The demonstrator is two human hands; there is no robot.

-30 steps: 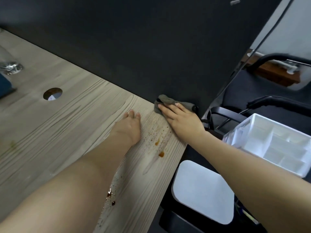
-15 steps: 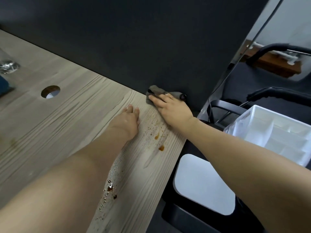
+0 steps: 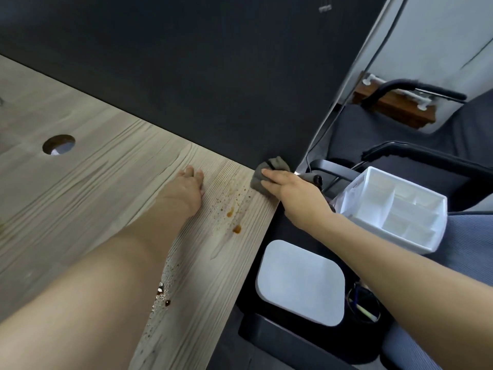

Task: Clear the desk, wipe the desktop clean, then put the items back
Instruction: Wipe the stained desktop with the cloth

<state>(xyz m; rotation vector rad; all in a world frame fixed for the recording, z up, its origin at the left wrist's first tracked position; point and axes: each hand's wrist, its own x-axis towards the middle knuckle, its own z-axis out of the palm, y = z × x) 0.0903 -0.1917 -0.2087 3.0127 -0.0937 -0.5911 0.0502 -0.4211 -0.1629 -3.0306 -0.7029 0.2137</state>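
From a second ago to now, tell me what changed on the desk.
Little changed. The right hand still presses the cloth flat at the desk's far right corner by the dark panel, shifting it only slightly. The left hand stays flat on the wood. The brown spots remain unwiped.

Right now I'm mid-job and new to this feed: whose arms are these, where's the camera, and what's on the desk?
No machine here: these are a person's two bare arms, seen from a camera worn on the head, looking forward and down. The left hand rests flat on the wooden desk. The right hand presses a grey cloth onto the desk's far right corner, against the dark partition. Brown stains lie between the hands, with more drops nearer the camera. A round cable hole is at left. Off the desk, at right, sit a white organizer and a white-lidded bin.
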